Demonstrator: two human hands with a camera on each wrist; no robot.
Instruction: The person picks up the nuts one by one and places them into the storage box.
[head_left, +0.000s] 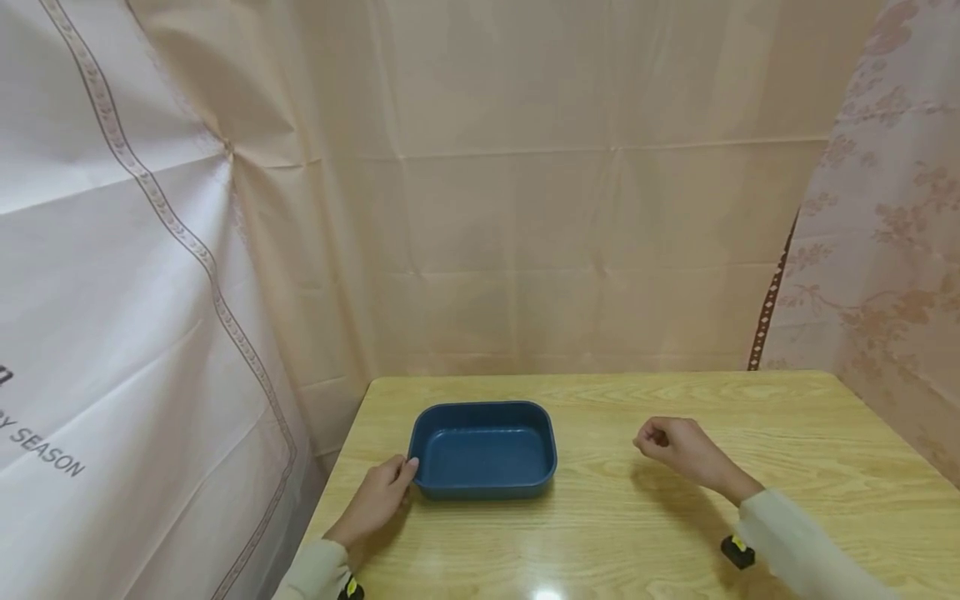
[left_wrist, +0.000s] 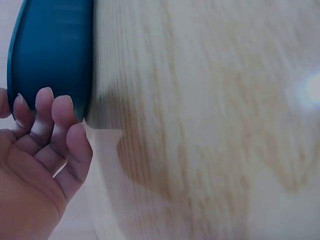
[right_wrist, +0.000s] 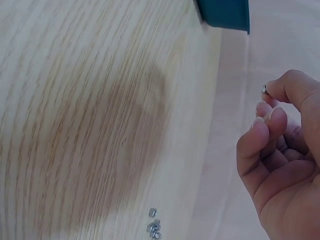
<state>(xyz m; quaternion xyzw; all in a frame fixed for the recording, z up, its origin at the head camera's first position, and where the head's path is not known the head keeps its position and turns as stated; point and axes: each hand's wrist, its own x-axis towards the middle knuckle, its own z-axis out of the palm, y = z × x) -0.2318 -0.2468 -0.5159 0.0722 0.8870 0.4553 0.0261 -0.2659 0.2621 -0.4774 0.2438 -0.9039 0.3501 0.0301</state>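
Observation:
A rectangular dark blue plastic bin (head_left: 483, 492) stands on the table with nothing seen in it. My left hand (head_left: 378, 496) holds its left end, thumb at the rim; in the left wrist view the fingertips of the left hand (left_wrist: 45, 150) lie against the outer wall. Right of the bin and above the table, my right hand (head_left: 682, 450) has its fingers curled. The right wrist view shows a tiny shiny metal nut (right_wrist: 265, 89) pinched between thumb and forefinger. Several similar loose nuts (right_wrist: 154, 229) lie on the wood; I cannot make them out in the head view.
The wood-grain table (head_left: 600, 542) carries the bin and ends at a far edge near a beige cloth backdrop (head_left: 525, 208). White printed cloth (head_left: 150, 350) hangs at the left, flowered cloth (head_left: 892, 250) at the right. A small black device (head_left: 738, 552) sits at the right wrist.

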